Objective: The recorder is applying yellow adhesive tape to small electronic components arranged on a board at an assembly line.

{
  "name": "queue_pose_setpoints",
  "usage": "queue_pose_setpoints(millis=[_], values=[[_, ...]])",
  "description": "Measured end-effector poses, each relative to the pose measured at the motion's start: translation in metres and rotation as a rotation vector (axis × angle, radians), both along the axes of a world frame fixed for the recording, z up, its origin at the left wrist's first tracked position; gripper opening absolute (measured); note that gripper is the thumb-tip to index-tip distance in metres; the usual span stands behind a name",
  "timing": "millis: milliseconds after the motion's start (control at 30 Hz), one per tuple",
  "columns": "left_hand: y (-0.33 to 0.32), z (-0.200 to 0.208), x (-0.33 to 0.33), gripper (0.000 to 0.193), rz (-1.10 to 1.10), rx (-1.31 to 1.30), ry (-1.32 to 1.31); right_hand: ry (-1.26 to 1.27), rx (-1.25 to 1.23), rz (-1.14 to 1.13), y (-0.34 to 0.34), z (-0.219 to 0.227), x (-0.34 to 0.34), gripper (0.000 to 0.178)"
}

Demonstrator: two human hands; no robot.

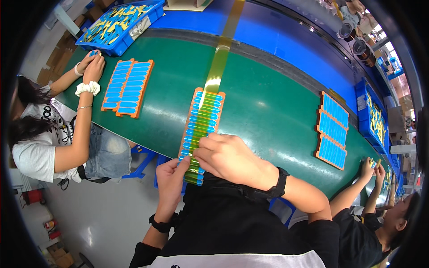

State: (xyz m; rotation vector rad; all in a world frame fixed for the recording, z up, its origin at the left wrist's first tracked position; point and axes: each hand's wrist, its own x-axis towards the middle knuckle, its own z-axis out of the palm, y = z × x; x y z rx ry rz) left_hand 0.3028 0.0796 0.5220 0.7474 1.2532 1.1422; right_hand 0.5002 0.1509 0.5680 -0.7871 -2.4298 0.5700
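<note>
A narrow orange tray [222,95] lies lengthwise in front of me, its near end reaching past the table edge. Slim blue pieces [193,119] line it in a row. Over them runs a long strip of see-through yellow tape [218,64], which stretches away across the table to the far side. My left hand [170,181] grips the tray's near end, thumb on top by the tape. Bent fingers of my right hand [225,156] close on the tape at the tray's right side; the fingertips are partly hidden.
Another filled orange tray [118,110] lies left, and one more [318,129] right, on the green table [263,111]. Blue bins [156,14] [363,105] hold blue and yellow pieces. A person [40,129] works at my left, another [364,232] at my right.
</note>
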Motion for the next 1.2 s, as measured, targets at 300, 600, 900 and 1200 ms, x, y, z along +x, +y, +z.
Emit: queue_pose_setpoints(millis=[300, 600, 900, 1200], values=[[0.014, 0.001, 0.003, 0.025, -0.014, 0.056, 0.153, -0.139, -0.047, -0.152, -0.003, -0.015, 0.001, 0.012], [0.043, 0.001, -0.006, 0.028, -0.188, 0.014, 0.075, -0.003, -0.083, -0.221, 0.022, -0.011, 0.005, 0.017], [0.045, 0.007, -0.001, 0.032, -0.198, -0.056, 0.073, -0.057, -0.167, -0.302, 0.071, 0.008, 0.029, 0.020], [0.054, 0.014, 0.001, 0.033, -0.250, -0.028, 0.082, 0.014, -0.103, -0.471, 0.127, 0.008, 0.038, 0.026]])
